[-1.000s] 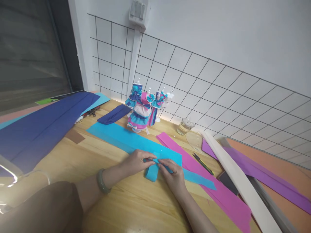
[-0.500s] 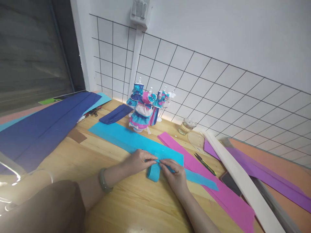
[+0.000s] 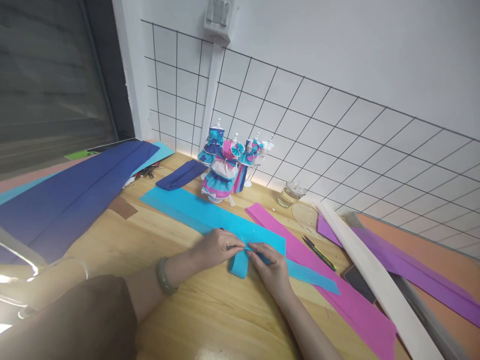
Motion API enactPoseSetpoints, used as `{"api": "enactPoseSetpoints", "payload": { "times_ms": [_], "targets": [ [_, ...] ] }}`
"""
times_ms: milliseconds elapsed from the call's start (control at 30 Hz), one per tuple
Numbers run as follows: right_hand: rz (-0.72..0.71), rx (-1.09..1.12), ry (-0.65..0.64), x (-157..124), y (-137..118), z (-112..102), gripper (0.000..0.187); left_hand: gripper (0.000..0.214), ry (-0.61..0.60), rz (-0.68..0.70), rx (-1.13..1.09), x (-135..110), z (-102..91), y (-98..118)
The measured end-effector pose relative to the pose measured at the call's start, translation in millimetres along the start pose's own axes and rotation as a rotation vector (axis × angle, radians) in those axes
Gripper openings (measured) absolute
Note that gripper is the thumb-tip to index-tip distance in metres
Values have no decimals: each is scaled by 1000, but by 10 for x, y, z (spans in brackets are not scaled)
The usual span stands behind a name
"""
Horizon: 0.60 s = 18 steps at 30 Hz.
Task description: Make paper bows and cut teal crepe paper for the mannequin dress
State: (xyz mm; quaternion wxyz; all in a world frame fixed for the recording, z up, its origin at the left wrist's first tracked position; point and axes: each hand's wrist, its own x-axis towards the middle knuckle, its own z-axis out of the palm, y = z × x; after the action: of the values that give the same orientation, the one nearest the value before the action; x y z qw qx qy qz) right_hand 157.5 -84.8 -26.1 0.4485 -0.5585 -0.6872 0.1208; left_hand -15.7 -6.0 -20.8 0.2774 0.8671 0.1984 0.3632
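Note:
My left hand (image 3: pixel 221 246) and my right hand (image 3: pixel 270 265) meet over the table, fingertips pinched close together on a blue crepe paper strip (image 3: pixel 239 265). One end of the strip hangs in a loop below my fingers, and a longer tail runs out to the right from under my right hand. Behind my hands lies a wide sheet of blue crepe paper (image 3: pixel 198 207). The tail crosses a pink crepe paper sheet (image 3: pixel 360 311). What sits right between my fingertips is too small to make out.
Small dress forms in paper dresses (image 3: pixel 221 175) stand by the wall grid. A glass jar (image 3: pixel 290 194) and yellow-black thread snips (image 3: pixel 318 252) lie to the right, near white paper (image 3: pixel 375 280) and purple paper (image 3: pixel 405 267). Dark blue paper (image 3: pixel 78 195) covers the left.
The view has shifted slightly. Both hands keep their pinch on the blue strip, with only a slight change in the fingers and the hanging loop.

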Motion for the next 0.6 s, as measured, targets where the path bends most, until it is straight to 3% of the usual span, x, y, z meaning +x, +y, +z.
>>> {"api": "enactPoseSetpoints", "payload": {
  "times_ms": [200, 500, 600],
  "targets": [
    [-37, 19, -8, -4, 32, -3, 14, 24, -21, -89, -30, -11, 39, -21],
    [35, 20, -21, 5, -27, 2, 15, 15, -41, -114, -110, 6, 23, -11],
    [-2, 48, -33, 17, -26, -4, 13, 15, -44, -130, -147, 11, 17, 7]
  ]
}}
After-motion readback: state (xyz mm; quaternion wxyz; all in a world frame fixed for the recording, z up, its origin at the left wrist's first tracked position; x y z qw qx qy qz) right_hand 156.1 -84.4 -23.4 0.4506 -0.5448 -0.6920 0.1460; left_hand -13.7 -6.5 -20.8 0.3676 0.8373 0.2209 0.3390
